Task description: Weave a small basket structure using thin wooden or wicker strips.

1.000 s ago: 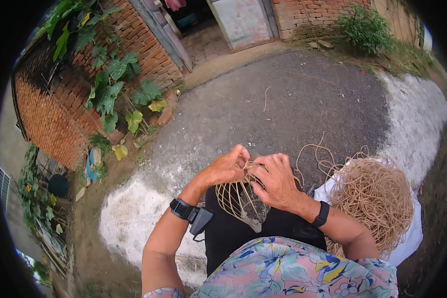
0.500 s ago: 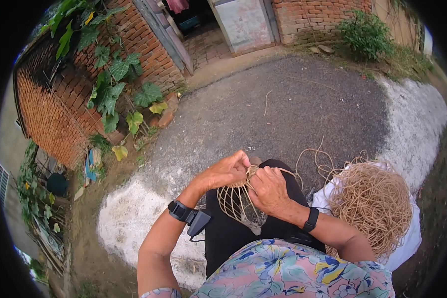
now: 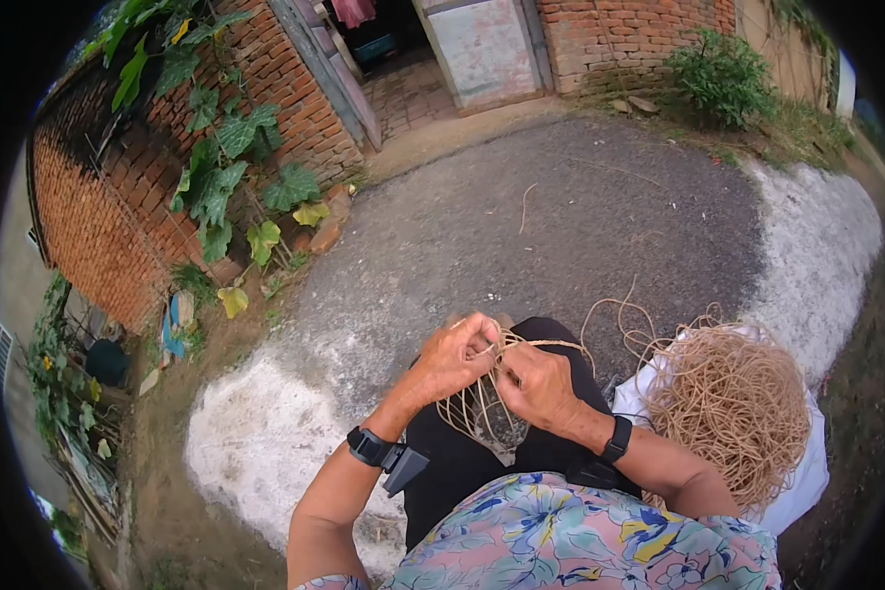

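Between my knees is an open mesh of tan cord [image 3: 469, 413], its strands spread over my dark trousers. My left hand [image 3: 457, 354] pinches cord at the top of the mesh, fingers bent inward. Close beside it, my right hand [image 3: 539, 382] is closed on the cord strands, thumb and forefinger together. From between the hands a length of tan cord [image 3: 560, 343] runs right. It loops on the ground toward a big tangled heap of the same cord [image 3: 733, 408]. The fingers partly hide the knot area.
The heap lies on a white sheet [image 3: 801, 482] at my right. Dark and whitish paving [image 3: 560, 226] stretches ahead to a brick building with an open doorway [image 3: 403, 88]. A leafy vine [image 3: 216, 187] hangs at the left, and a bush [image 3: 723, 79] grows at the far right.
My left hand has turned and drawn closer to the right hand, its forearm shifting right. The right hand stays on the cord, its fingers slightly changed.
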`<act>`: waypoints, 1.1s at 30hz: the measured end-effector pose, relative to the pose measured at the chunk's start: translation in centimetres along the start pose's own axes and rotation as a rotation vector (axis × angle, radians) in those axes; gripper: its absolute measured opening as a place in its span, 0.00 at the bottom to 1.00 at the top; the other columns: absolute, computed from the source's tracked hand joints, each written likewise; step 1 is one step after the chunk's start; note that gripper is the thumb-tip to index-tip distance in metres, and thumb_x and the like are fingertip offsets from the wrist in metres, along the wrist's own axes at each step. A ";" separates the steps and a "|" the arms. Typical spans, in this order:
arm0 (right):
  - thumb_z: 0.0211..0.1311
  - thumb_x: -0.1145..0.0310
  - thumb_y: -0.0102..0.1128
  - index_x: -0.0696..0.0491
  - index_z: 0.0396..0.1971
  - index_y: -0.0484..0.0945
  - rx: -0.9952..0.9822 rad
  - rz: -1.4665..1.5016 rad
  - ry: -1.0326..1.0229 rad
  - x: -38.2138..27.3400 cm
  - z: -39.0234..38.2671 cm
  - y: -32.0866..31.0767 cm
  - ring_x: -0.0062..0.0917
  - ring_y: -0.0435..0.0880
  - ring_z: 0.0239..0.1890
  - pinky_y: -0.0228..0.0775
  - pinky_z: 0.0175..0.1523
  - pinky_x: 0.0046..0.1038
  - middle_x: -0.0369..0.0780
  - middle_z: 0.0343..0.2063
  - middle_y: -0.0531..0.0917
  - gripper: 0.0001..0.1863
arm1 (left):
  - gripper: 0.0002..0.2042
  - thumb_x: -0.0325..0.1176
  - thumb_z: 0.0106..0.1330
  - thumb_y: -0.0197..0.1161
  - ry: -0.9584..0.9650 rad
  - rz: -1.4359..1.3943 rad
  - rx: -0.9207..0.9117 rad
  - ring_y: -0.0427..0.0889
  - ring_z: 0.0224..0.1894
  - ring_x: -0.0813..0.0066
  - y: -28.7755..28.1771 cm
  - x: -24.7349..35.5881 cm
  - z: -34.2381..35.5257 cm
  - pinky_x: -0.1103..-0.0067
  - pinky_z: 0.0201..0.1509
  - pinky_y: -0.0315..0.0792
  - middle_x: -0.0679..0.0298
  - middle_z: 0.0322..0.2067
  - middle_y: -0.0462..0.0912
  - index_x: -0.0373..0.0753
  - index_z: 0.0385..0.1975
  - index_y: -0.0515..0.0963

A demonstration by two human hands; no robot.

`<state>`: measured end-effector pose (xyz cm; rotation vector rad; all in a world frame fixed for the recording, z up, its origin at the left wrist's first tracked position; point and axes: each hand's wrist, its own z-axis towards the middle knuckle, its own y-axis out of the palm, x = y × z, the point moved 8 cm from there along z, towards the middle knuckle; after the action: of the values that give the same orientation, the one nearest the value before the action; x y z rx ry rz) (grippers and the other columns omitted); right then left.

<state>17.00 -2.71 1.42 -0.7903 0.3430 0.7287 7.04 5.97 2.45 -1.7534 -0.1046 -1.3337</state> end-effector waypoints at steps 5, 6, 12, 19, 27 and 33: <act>0.47 0.73 0.63 0.54 0.25 0.75 -0.064 -0.056 0.115 -0.4 0.7 -0.4 0.37 0.83 0.30 0.73 0.30 0.39 0.43 0.29 0.80 0.06 | 0.11 0.28 0.56 0.63 -0.047 0.256 0.114 0.81 0.34 0.68 0.3 1.3 0.2 0.72 0.38 0.74 0.62 0.28 0.80 0.39 0.38 0.72; 0.47 0.72 0.63 0.54 0.27 0.76 -0.056 -0.082 0.092 -0.8 0.8 -0.7 0.38 0.83 0.31 0.73 0.31 0.39 0.43 0.29 0.80 0.07 | 0.10 0.29 0.54 0.63 -0.032 0.305 0.136 0.81 0.34 0.61 0.3 1.7 0.1 0.68 0.39 0.73 0.60 0.28 0.80 0.39 0.35 0.72; 0.44 0.72 0.65 0.54 0.26 0.78 -0.128 -0.119 0.116 -1.1 1.7 -0.8 0.39 0.82 0.31 0.73 0.36 0.41 0.44 0.28 0.79 0.07 | 0.11 0.28 0.52 0.61 0.037 0.292 0.174 0.81 0.36 0.58 -0.1 1.9 -0.8 0.66 0.39 0.72 0.58 0.31 0.79 0.39 0.35 0.70; 0.49 0.76 0.62 0.57 0.24 0.73 -0.184 0.370 0.421 1.8 0.9 0.8 0.28 0.78 0.24 0.70 0.30 0.33 0.40 0.21 0.77 0.06 | 0.13 0.27 0.51 0.62 0.146 0.250 0.225 0.80 0.36 0.55 -0.7 0.8 -1.2 0.66 0.40 0.72 0.57 0.31 0.78 0.38 0.36 0.69; 0.59 0.78 0.59 0.57 0.32 0.71 0.014 0.970 0.670 3.7 0.0 2.7 0.12 0.73 0.24 0.67 0.33 0.20 0.32 0.20 0.75 0.05 | 0.13 0.25 0.50 0.63 0.242 0.279 0.287 0.81 0.29 0.59 -1.0 0.6 -1.3 0.68 0.35 0.74 0.59 0.25 0.78 0.37 0.35 0.69; 0.62 0.75 0.60 0.55 0.46 0.69 -0.586 0.830 0.624 2.8 -4.1 0.6 0.14 0.75 0.26 0.68 0.35 0.22 0.32 0.21 0.78 0.14 | 0.13 0.25 0.51 0.62 0.245 0.328 0.338 0.80 0.32 0.61 -1.5 0.8 -1.9 0.69 0.40 0.73 0.58 0.27 0.78 0.37 0.35 0.69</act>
<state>18.49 -4.17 -3.18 -1.4611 1.0910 1.3851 5.19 5.21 3.98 -1.2530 0.0883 -1.1976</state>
